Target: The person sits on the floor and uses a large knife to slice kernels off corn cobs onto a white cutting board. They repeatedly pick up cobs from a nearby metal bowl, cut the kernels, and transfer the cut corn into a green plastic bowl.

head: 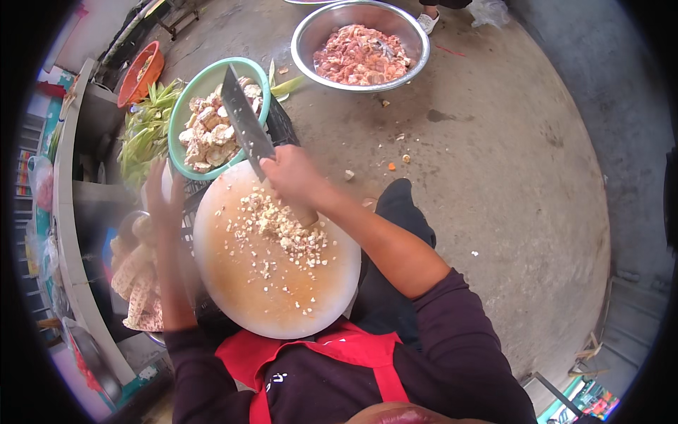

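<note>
A cleaver (243, 116) is gripped by its wooden handle in my right hand (294, 177), its blade slanting up and left over the rim of a green plastic colander (176, 114). Pale chopped pieces (286, 228) lie scattered on a round chopping board (228, 286) below that hand. My left hand (165, 185), blurred and raised with fingers apart, is left of the board and holds nothing that I can see. Larger pale chunks (212, 127) fill part of the colander. Long pale corn cobs (135, 286) sit in a metal bowl beside my left forearm.
A steel basin (418, 63) of cut raw meat (365, 53) stands on the concrete floor (508, 175). Green corn husks (151, 122) and an orange basin (153, 69) are at the upper left. Another person's shoe (428, 22) shows beyond the steel basin.
</note>
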Demonstrator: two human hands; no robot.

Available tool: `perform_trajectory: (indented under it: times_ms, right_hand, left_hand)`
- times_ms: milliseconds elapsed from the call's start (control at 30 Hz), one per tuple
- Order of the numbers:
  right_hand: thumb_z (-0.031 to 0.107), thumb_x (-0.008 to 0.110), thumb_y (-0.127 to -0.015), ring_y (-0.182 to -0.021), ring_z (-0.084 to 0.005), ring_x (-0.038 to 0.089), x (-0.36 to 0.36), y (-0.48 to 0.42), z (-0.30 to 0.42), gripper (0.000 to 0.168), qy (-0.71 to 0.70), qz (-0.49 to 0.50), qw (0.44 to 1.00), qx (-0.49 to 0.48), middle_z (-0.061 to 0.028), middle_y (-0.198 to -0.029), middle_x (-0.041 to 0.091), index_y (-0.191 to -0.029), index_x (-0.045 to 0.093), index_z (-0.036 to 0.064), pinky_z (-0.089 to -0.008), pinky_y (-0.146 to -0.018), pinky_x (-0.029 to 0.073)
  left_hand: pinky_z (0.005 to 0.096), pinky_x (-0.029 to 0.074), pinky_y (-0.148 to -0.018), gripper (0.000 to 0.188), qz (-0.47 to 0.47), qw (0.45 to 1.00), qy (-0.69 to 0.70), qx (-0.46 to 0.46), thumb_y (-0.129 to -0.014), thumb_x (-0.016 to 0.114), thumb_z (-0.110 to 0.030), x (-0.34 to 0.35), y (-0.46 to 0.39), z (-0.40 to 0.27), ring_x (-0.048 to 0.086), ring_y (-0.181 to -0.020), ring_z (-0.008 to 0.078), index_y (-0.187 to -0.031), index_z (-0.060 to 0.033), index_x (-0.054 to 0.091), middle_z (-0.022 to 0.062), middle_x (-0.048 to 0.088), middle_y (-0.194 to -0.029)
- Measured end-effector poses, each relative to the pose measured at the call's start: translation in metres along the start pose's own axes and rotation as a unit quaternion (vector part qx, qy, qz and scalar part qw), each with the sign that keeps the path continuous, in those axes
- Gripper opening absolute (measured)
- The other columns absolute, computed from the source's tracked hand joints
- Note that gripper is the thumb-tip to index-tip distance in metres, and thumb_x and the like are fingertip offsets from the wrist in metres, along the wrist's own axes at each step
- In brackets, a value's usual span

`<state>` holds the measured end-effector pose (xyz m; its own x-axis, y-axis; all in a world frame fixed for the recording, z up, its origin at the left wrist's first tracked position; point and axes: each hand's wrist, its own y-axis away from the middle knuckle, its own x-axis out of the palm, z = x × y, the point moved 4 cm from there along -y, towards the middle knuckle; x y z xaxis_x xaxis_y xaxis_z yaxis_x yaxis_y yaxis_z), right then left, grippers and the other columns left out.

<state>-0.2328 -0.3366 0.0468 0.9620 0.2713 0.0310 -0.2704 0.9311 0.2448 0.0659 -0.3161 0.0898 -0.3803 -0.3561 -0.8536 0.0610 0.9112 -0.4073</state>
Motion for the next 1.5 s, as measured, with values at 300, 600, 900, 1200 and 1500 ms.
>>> perform_trajectory:
  times_ms: [300, 600, 900, 1200, 1500]
  right_hand:
    - [0.019, 0.056, -0.088, -0.079, -0.0496, 0.07, 0.024, 0.004, -0.016, 0.035, 0.087, 0.045, 0.995, -0.011, -0.0356, -0.079, 0.066, -0.083, 0.068, -0.013, -0.0523, -0.077, 0.056]
    - [0.02, 0.054, -0.096, -0.052, -0.0213, 0.064, 0.019, -0.006, -0.015, 0.033, 0.058, 0.051, 0.996, -0.043, -0.0131, -0.062, 0.062, -0.081, 0.062, -0.008, -0.0387, -0.05, 0.054]
    - [0.02, 0.063, -0.092, -0.043, -0.0175, 0.054, 0.014, -0.003, -0.022, 0.032, -0.042, 0.06, 0.996, 0.048, -0.0051, -0.054, 0.054, -0.066, 0.058, 0.002, -0.0365, -0.043, 0.044]
    - [0.022, 0.062, -0.1, -0.048, -0.0114, 0.054, 0.018, 0.102, -0.025, 0.022, -0.031, 0.155, 0.985, 0.069, -0.001, -0.064, 0.053, -0.09, 0.056, 0.004, -0.0283, -0.04, 0.046]
    - [0.018, 0.059, -0.101, -0.045, -0.0111, 0.053, 0.044, 0.223, -0.051, 0.019, 0.077, 0.19, 0.968, 0.142, -0.0025, -0.061, 0.055, -0.097, 0.059, -0.001, -0.0275, -0.04, 0.046]
  left_hand:
    - [0.0435, 0.022, -0.123, 0.089, 0.128, 0.978, -0.006, -0.162, -0.1, 0.061, -0.045, 0.016, 0.2, -0.037, 0.027, -0.151, 0.038, -0.159, 0.0059, 0.018, 0.0275, 0.026, -0.163]
    - [0.0444, 0.016, -0.125, 0.095, 0.134, 0.968, 0.162, -0.136, -0.095, 0.069, -0.034, 0.077, 0.163, -0.131, 0.019, -0.154, 0.0395, -0.16, 0.0043, 0.011, 0.0259, 0.018, -0.166]
    - [0.0343, 0.053, -0.079, 0.046, -0.027, 0.964, 0.112, -0.24, -0.093, 0.062, 0.004, -0.064, 0.187, -0.073, 0.066, -0.09, 0.0218, -0.138, -0.0062, 0.059, 0.0128, 0.067, -0.107]
    - [0.0367, 0.052, -0.093, 0.044, -0.089, 0.939, -0.095, -0.318, -0.09, 0.071, -0.015, -0.201, 0.278, 0.053, 0.067, -0.108, 0.0279, -0.13, -0.0014, 0.061, 0.016, 0.068, -0.118]
    - [0.0485, 0.049, -0.098, 0.08, 0.007, 0.964, -0.173, -0.204, -0.076, 0.086, -0.038, -0.09, 0.222, 0.143, 0.061, -0.115, 0.0405, -0.139, -0.0016, 0.051, 0.0217, 0.065, -0.123]
